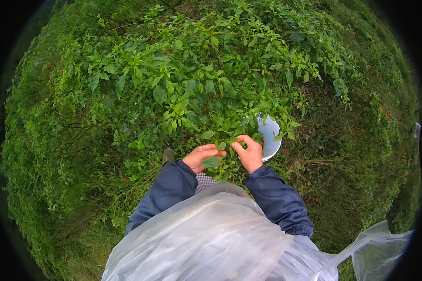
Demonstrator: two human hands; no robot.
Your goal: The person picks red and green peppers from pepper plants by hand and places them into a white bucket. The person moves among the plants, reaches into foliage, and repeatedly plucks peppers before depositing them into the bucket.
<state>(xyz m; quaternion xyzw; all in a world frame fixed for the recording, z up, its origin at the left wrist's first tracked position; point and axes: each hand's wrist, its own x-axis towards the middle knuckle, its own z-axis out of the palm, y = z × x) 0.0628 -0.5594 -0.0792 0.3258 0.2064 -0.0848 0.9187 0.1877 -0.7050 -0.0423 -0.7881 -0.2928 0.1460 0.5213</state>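
My left hand (201,157) is at the near edge of a leafy green pepper plant (197,80), its fingers closed around a thin branch (221,151) with leaves. Just to the right, my right hand (249,153) pinches the same leafy growth between thumb and forefinger. Leaves partly cover the fingertips, and whether a fruit is between them cannot be made out. Right behind my right hand stands a white plastic bucket (270,135), partly hidden by foliage. Something red shows by the bucket's inner left side.
Clear plastic sheeting (204,242) covers my front, and a loose flap (379,246) spreads out at the lower right. A shoe (168,155) shows left of my left hand. Dry grass (320,163) lies right of the bucket; red peppers (387,113) dot plants farther right.
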